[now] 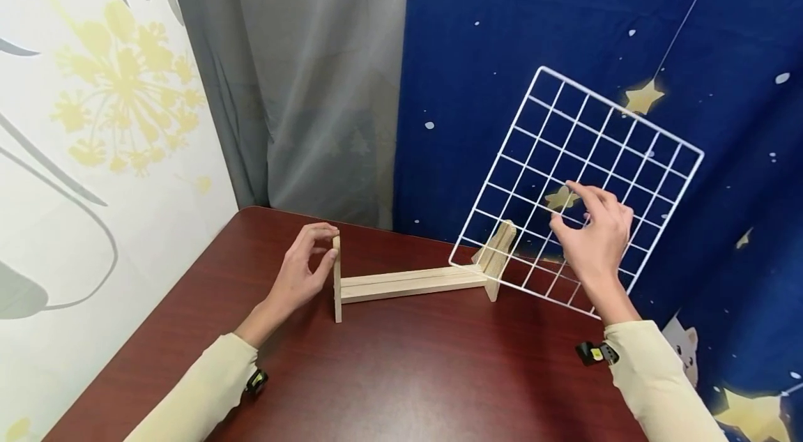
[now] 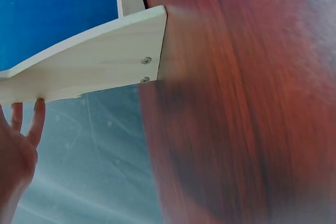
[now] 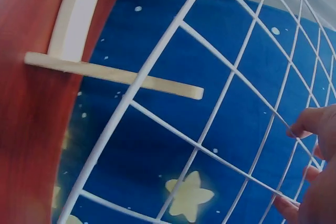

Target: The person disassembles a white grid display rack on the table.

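A pale wooden stand sits on the table; a long bar (image 1: 408,283) joins its left side board (image 1: 337,282) and right side board (image 1: 500,257). My left hand (image 1: 301,266) grips the left board near its upper end, fingers at the top and thumb lower down. In the left wrist view that board (image 2: 100,59) shows two screw heads (image 2: 146,60), and fingertips press its edge. My right hand (image 1: 596,236) holds a white wire grid (image 1: 621,109) by its inner wires, tilted up above the table. The grid's lower left corner overlaps the right board in the head view.
The dark red wooden table (image 1: 401,372) runs back to a grey curtain (image 1: 320,79) and a blue star-printed curtain (image 1: 477,79). A white patterned panel (image 1: 94,219) stands along the left side. Black bands are on both wrists.
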The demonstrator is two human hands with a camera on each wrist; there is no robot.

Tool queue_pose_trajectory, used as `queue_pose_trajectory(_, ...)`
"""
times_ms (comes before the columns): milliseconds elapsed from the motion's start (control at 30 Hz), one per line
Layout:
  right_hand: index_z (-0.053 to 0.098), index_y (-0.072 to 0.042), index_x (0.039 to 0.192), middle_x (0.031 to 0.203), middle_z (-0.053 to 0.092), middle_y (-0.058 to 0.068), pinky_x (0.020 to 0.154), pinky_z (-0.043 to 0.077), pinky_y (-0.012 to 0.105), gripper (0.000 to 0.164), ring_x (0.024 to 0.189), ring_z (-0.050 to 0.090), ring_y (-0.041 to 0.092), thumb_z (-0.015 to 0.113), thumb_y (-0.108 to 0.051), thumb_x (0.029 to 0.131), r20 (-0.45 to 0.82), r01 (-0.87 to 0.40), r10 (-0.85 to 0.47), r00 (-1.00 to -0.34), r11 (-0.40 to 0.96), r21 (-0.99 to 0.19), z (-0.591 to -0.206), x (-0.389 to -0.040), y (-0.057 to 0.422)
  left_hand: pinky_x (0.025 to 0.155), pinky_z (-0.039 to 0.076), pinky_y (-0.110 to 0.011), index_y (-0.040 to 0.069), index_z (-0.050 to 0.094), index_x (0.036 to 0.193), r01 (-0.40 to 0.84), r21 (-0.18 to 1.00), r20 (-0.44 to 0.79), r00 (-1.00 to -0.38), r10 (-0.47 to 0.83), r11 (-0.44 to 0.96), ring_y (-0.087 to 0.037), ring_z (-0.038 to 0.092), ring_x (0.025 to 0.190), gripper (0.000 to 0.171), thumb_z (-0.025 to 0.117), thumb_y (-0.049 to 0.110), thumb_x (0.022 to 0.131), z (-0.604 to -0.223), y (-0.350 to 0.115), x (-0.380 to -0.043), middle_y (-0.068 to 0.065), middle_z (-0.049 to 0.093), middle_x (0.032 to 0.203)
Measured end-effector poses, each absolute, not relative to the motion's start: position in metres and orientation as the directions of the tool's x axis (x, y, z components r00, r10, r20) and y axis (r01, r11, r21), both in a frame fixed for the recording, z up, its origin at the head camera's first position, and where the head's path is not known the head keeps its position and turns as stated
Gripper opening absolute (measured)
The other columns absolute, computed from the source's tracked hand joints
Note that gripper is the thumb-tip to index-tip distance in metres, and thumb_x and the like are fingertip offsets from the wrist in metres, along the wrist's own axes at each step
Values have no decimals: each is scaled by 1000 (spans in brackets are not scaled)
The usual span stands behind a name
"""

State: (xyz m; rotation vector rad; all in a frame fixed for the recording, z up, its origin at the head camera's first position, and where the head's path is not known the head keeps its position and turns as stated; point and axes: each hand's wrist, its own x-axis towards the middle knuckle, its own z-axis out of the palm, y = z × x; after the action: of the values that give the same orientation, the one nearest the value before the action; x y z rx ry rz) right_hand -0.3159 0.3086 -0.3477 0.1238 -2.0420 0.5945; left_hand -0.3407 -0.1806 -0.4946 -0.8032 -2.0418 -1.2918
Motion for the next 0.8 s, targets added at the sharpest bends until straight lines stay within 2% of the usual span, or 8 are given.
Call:
queue_pose_trajectory(100, 76, -14, 128, 125, 71, 21, 101, 34, 50, 55, 79, 54, 27, 79, -8, 74, 794, -300, 139, -592, 877, -376, -356, -312, 310, 93, 59, -26, 5, 64, 129, 763, 540, 763, -622, 177, 355, -18, 63, 119, 35, 71, -3, 96, -495, -182, -336, -10, 62, 136)
queue_pose_trajectory(233, 76, -12, 127, 124, 70, 22, 102, 35, 55, 55, 95, 58, 41, 81, -7, 73, 753, -276, 127, -646, 881, -385, -365, -306, 309, 91, 59, -28, 2, 64, 128, 788, 494, 796, -580, 175, 367, -16, 63, 118, 37, 71, -6, 93, -497, -185, -331, -14, 63, 134)
queue_pose_trajectory(433, 76, -13, 126, 123, 69, 22, 99, 36, 55, 54, 104, 56, 44, 81, -8, 72, 713, -239, 114, -692, 895, -376, -376, -296, 310, 97, 55, -18, 0, 65, 127, 808, 470, 817, -551, 173, 354, -15, 63, 117, 38, 72, -8, 90, -497, -191, -327, -16, 63, 132)
queue_pose_trajectory(567, 75, -14, 125, 123, 69, 23, 96, 38, 58, 54, 112, 54, 47, 82, -10, 72, 683, -221, 103, -723, 902, -370, -385, -288, 310, 96, 55, -17, -1, 65, 125, 809, 480, 814, -555, 172, 340, -14, 64, 115, 38, 73, -9, 89, -496, -194, -321, -16, 63, 130)
queue_pose_trajectory(800, 75, -13, 125, 119, 69, 23, 98, 36, 55, 56, 104, 58, 42, 81, -9, 70, 655, -232, 61, -753, 907, -351, -399, -279, 313, 94, 55, -16, -1, 65, 123, 815, 467, 811, -549, 200, 344, -14, 61, 110, 37, 73, -7, 87, -493, -201, -314, -19, 62, 127)
